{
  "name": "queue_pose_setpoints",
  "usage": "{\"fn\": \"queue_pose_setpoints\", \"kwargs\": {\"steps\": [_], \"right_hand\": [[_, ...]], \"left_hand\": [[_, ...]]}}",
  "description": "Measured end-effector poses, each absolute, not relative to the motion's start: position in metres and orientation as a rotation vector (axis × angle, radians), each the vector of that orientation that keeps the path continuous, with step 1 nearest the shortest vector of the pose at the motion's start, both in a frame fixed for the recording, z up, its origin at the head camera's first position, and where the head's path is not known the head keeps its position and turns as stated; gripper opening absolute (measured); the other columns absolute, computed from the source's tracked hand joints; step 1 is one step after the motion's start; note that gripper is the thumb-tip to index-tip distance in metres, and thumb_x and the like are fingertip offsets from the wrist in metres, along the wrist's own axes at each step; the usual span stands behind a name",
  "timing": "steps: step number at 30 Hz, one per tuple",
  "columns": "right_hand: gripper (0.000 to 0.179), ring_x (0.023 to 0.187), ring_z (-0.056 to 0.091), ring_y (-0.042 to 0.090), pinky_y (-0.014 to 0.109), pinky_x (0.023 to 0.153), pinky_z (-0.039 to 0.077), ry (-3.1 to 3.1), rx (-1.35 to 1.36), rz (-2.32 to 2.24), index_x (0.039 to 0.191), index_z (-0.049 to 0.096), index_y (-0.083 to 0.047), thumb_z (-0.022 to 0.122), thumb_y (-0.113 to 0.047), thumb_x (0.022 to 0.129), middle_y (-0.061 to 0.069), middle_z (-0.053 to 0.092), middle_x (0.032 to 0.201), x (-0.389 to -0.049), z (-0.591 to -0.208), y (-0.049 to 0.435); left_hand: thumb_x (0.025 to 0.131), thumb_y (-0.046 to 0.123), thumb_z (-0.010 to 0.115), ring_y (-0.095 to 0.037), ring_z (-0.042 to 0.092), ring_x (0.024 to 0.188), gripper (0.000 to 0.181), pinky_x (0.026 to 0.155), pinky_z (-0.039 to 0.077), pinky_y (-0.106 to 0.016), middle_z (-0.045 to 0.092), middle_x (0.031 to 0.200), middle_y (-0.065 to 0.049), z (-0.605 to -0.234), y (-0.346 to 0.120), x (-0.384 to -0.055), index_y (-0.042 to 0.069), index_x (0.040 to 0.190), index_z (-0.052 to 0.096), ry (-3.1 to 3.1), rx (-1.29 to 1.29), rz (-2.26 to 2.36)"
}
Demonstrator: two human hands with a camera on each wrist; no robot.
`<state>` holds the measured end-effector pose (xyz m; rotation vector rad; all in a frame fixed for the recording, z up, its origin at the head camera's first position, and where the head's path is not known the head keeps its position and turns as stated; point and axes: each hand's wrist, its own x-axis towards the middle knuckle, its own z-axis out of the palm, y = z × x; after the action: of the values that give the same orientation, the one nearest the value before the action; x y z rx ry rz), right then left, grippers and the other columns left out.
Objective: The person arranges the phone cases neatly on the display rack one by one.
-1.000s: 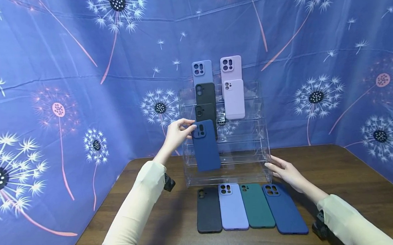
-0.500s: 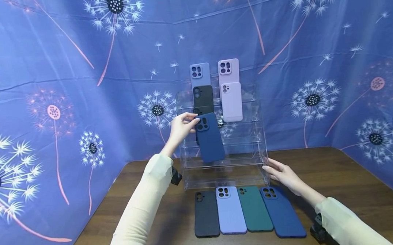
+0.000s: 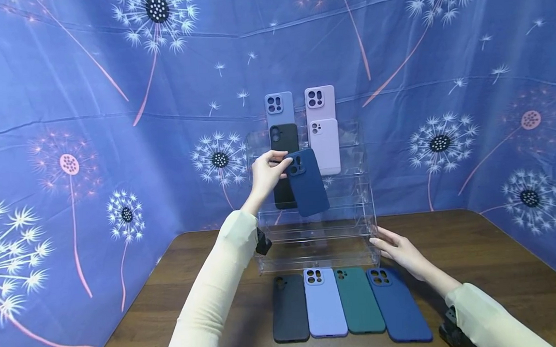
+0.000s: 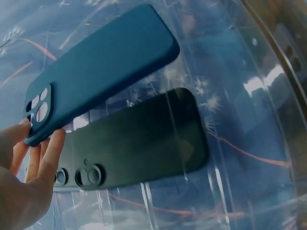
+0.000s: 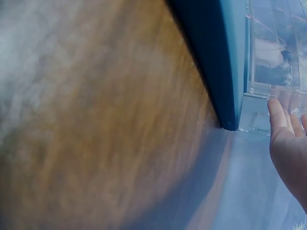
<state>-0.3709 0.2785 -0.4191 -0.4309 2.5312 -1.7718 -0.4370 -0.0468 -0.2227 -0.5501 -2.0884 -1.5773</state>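
My left hand (image 3: 266,175) pinches a dark blue phone case (image 3: 309,185) by its corner beside the camera cutout. The case hangs tilted in front of a clear tiered display rack (image 3: 349,210). In the left wrist view, thumb and fingers grip the blue case (image 4: 103,67), and a dark phone case (image 4: 144,139) stands behind it on the rack. My right hand (image 3: 402,253) rests against the rack's lower right side, its fingers fairly straight; the right wrist view shows the fingertips at the clear panel (image 5: 254,115).
Upper tiers hold a light blue case (image 3: 282,114), a black case (image 3: 284,137), and two pale pink cases (image 3: 325,145). Before the rack lie a black case (image 3: 290,312), a lavender case (image 3: 327,306), a green case (image 3: 360,304) and another blue case (image 3: 402,308) on the wooden table (image 3: 171,292).
My left hand has carried the blue case up and to the right across the rack, and the lower dark case now shows to its left. My right hand stays at the rack's side.
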Motion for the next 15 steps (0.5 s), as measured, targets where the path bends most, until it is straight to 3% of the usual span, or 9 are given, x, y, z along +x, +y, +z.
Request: {"fn": "queue_pose_setpoints", "kwargs": {"steps": [15], "right_hand": [[0.072,0.132,0.036,0.040,0.040,0.098,0.047,2.524,-0.405,-1.802,0.149,0.017,-0.002,0.050,-0.037,0.097,0.026,0.025,0.150,-0.369,-0.420,0.277]], "left_hand": [[0.082,0.010,0.071,-0.028,0.067,0.085,0.027,0.063,0.058,-0.024,0.060,0.100,-0.016,-0.220,-0.017,-0.454,-0.003,0.106,0.067,-1.910,-0.541,-1.550]]}}
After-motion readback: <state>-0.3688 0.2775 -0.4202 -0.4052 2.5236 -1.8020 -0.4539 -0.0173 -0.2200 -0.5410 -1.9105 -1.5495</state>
